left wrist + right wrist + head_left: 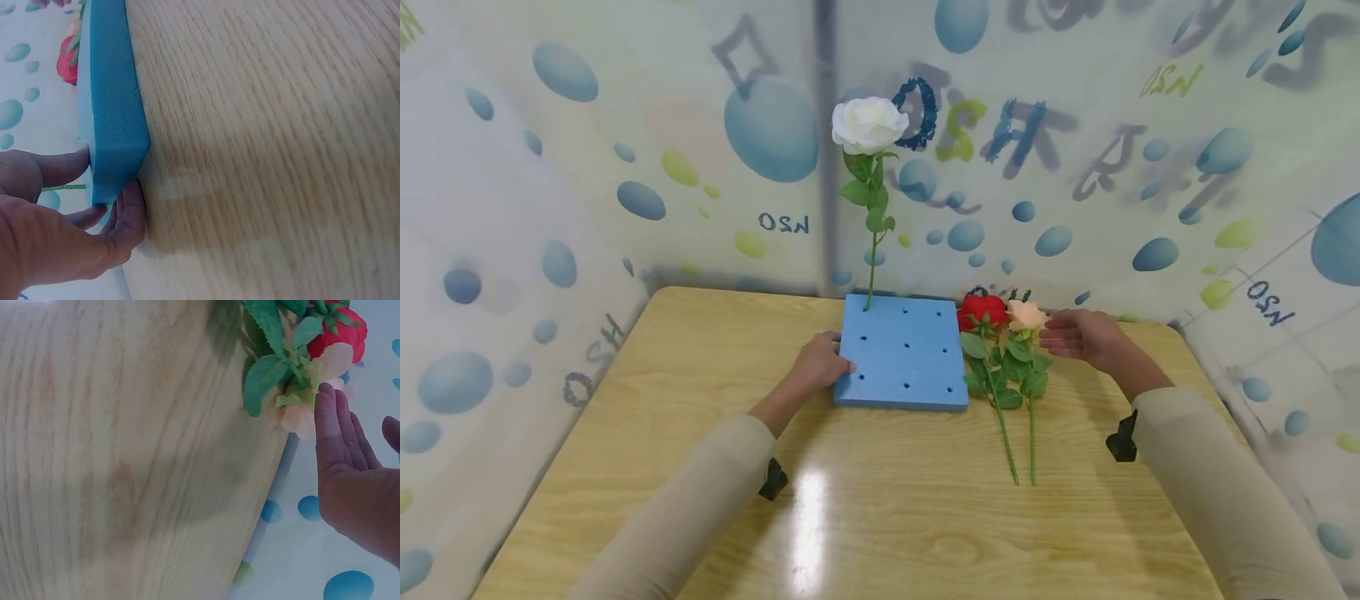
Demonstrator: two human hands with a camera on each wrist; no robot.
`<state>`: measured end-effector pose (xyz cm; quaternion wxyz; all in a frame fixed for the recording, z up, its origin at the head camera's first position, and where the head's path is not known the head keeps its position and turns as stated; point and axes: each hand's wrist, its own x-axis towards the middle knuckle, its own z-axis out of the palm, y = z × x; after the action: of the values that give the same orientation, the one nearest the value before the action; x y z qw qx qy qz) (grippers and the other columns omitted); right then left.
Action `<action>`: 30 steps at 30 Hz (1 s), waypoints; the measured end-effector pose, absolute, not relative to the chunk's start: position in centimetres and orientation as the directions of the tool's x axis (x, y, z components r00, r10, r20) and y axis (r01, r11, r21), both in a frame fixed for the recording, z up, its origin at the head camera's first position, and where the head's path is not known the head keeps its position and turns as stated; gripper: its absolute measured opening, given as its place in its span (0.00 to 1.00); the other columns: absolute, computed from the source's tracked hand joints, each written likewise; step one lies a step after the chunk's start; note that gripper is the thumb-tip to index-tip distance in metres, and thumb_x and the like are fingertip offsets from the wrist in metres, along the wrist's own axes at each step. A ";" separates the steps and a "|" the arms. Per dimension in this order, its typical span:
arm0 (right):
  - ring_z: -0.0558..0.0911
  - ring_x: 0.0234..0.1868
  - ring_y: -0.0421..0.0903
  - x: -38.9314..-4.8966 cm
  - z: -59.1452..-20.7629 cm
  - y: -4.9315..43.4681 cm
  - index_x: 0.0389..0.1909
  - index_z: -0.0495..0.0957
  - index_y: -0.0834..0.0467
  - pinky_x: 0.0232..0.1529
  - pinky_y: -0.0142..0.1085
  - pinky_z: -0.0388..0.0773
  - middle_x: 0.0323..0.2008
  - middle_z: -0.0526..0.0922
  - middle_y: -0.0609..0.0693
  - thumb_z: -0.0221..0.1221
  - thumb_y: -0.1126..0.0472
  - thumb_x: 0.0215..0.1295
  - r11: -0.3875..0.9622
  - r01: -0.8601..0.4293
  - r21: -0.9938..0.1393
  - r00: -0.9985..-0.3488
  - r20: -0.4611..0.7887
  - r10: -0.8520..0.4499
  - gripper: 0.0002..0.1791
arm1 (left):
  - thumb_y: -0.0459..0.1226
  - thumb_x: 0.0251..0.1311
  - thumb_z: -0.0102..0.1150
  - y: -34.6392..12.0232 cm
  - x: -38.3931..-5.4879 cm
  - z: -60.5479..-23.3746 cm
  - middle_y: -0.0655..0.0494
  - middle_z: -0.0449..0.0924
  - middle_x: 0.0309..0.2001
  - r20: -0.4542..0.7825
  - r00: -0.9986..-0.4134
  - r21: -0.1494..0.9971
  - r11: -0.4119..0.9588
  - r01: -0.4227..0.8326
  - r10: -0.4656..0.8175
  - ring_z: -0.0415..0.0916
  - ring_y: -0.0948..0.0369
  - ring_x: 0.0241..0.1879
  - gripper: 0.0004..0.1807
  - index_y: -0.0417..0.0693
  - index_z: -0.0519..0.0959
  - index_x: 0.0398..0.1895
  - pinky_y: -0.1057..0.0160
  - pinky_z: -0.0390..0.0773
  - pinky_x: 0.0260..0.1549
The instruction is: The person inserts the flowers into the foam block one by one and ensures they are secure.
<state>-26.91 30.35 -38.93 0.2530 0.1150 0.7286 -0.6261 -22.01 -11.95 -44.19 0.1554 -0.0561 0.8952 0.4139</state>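
A blue foam board [904, 367] with several small holes lies on the table. One white rose [869, 125] stands upright in its far left hole. My left hand [822, 362] grips the board's left edge, thumb on top and fingers against the side; the left wrist view shows that hand [81, 225] at the board's corner. Right of the board lie a red rose [983, 312] and a peach rose [1026, 315], stems towards me. My right hand [1086, 337] is beside the peach bloom, fingers straight. In the right wrist view its fingertips [326, 394] reach the peach petals [299, 419]; contact is unclear.
The wooden table [730, 350] ends at the back against a patterned curtain [700, 150]. This printed sheet also hangs at both sides. Dark wrist cameras [772, 480] sit under both sleeves. Some leaves of the lying roses are close to the board's right edge.
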 end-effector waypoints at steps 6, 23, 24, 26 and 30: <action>0.86 0.44 0.44 -26.6 -39.8 30.4 0.72 0.50 0.72 0.55 0.40 0.77 0.42 0.85 0.50 0.42 0.55 0.77 0.248 0.529 -0.812 -0.813 -0.568 -0.126 0.33 | 0.34 0.62 0.60 -12.0 -21.9 -44.3 0.36 0.66 0.67 -0.323 -0.946 0.727 0.648 -0.226 0.033 0.68 0.47 0.63 0.35 0.35 0.60 0.71 0.49 0.71 0.60; 0.86 0.39 0.42 -26.5 -41.2 30.0 0.70 0.58 0.71 0.46 0.36 0.82 0.36 0.86 0.47 0.48 0.54 0.75 0.384 0.548 -0.743 -0.767 -0.629 -0.124 0.31 | 0.35 0.62 0.61 -12.1 -22.1 -44.3 0.37 0.64 0.69 -0.336 -0.941 0.715 0.660 -0.230 0.036 0.63 0.45 0.67 0.35 0.36 0.60 0.71 0.48 0.67 0.63; 0.86 0.39 0.41 -26.5 -41.2 29.9 0.69 0.59 0.71 0.45 0.36 0.82 0.35 0.86 0.47 0.48 0.54 0.75 0.393 0.544 -0.742 -0.769 -0.628 -0.121 0.31 | 0.36 0.62 0.60 -12.1 -22.1 -44.3 0.37 0.64 0.68 -0.336 -0.941 0.714 0.662 -0.229 0.037 0.63 0.45 0.67 0.35 0.36 0.60 0.71 0.48 0.67 0.63; 0.86 0.37 0.41 -26.5 -41.1 29.7 0.68 0.60 0.71 0.44 0.36 0.82 0.35 0.86 0.47 0.49 0.55 0.74 0.409 0.537 -0.738 -0.772 -0.625 -0.115 0.30 | 0.36 0.62 0.61 -12.1 -22.1 -44.3 0.37 0.65 0.68 -0.336 -0.941 0.716 0.659 -0.231 0.035 0.63 0.45 0.67 0.35 0.36 0.60 0.71 0.48 0.67 0.63; 0.86 0.36 0.41 -26.7 -41.1 29.4 0.66 0.62 0.73 0.44 0.36 0.82 0.34 0.86 0.47 0.51 0.54 0.73 0.444 0.529 -0.723 -0.773 -0.627 -0.100 0.30 | 0.35 0.62 0.60 -12.2 -22.1 -44.2 0.37 0.66 0.67 -0.330 -0.943 0.719 0.657 -0.225 0.038 0.65 0.46 0.66 0.35 0.36 0.60 0.71 0.48 0.68 0.62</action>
<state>-26.73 29.36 -41.06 0.3086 0.1356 0.7918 -0.5094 -22.13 -12.15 -44.20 0.1602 -0.0520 0.8961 0.4107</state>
